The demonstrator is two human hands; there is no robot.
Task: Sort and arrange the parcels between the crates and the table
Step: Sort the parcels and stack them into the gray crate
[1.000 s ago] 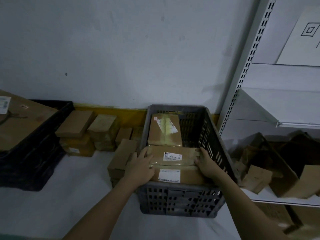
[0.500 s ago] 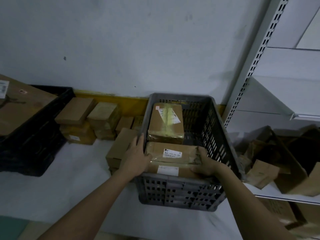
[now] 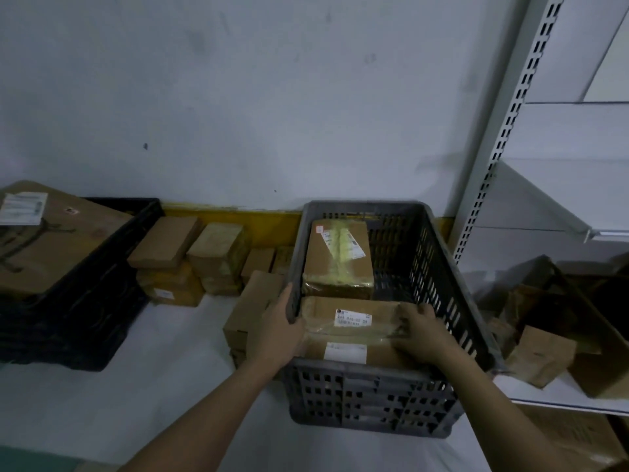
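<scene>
A grey slatted crate stands on the white table. At its back lies a brown parcel with yellowed tape. In front of that is a labelled parcel, resting on another labelled parcel. My left hand straddles the crate's left wall, with the fingers outside and the thumb hooked inside beside the labelled parcel. My right hand is inside the crate. Its fingers curl over the right end of the labelled parcel.
A plain box sits against the crate's left side. Several small boxes are stacked along the wall. At the far left, a black crate holds a large carton. A metal shelf unit with crumpled cartons stands on the right.
My left hand has slid off the top of the labelled parcel to the crate's left wall. My right hand has shifted further onto the parcel's right end. The view has tilted upward.
</scene>
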